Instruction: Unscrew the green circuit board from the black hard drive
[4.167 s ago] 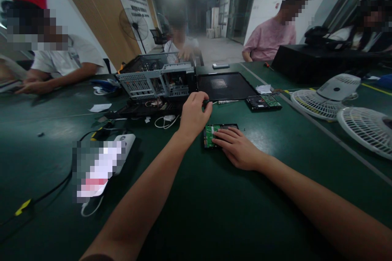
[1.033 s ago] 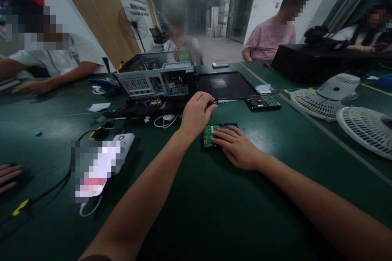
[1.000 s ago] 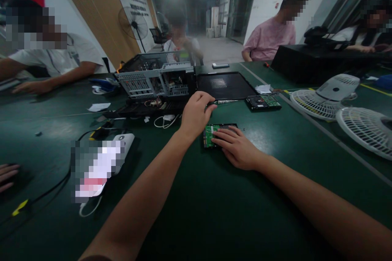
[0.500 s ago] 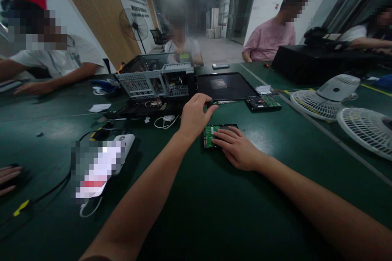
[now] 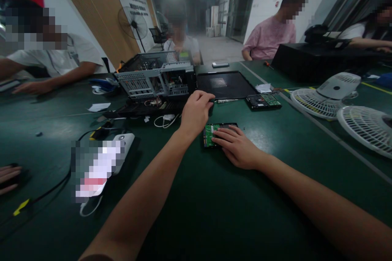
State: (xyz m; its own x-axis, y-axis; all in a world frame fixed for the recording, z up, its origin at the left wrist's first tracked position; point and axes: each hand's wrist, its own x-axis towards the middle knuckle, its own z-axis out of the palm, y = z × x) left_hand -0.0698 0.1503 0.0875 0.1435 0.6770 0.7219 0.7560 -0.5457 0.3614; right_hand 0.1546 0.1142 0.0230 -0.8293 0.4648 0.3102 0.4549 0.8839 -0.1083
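A hard drive [image 5: 209, 134] lies on the green table [image 5: 196, 212], its green circuit board facing up. My right hand [image 5: 237, 147] lies flat on it, fingers stretched out and pressing it down. My left hand [image 5: 195, 113] hovers just above the drive's far left corner, fingers closed round the dark handle of a screwdriver [image 5: 210, 108] held upright over the board. The tool's tip is hidden behind my hand.
An opened computer case [image 5: 156, 78] and its black side panel [image 5: 225, 85] lie beyond my hands. A second hard drive [image 5: 263, 101] sits to the right, near two white fans [image 5: 329, 96]. Cables and a white device [image 5: 122, 144] lie left. Several people sit around the table.
My left hand has turned a little on the screwdriver handle, fingers curling further over it. My right hand stays flat on the drive.
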